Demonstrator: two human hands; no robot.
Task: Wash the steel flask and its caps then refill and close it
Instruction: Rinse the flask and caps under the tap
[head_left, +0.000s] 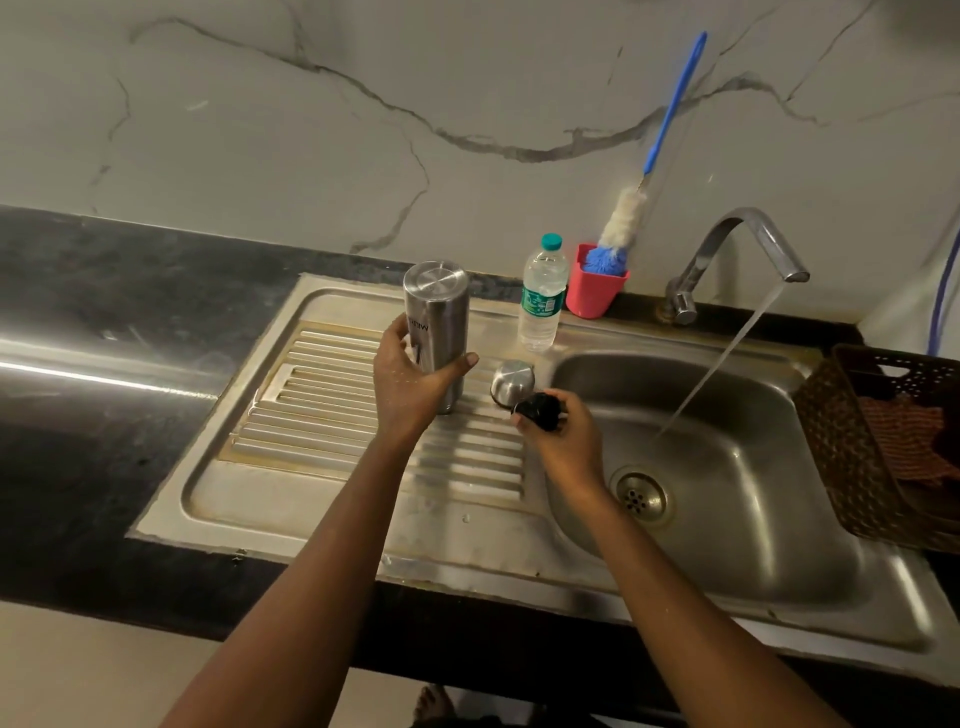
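The steel flask (437, 312) stands upside down on the ribbed drainboard (322, 395), its flat base facing up. My left hand (410, 384) grips its lower part, fingers and thumb curled round it. A domed steel outer cap (513, 382) sits on the drainboard just right of the flask. My right hand (558, 431) holds a black inner cap (540, 410) in its fingers, right beside the steel cap at the basin's left edge.
The tap (743, 254) runs a stream of water into the sink basin (727, 467). A plastic water bottle (543, 293) and a red holder (595, 288) with a blue bottle brush (670, 114) stand at the back. A brown basket (852, 447) with cloth sits right.
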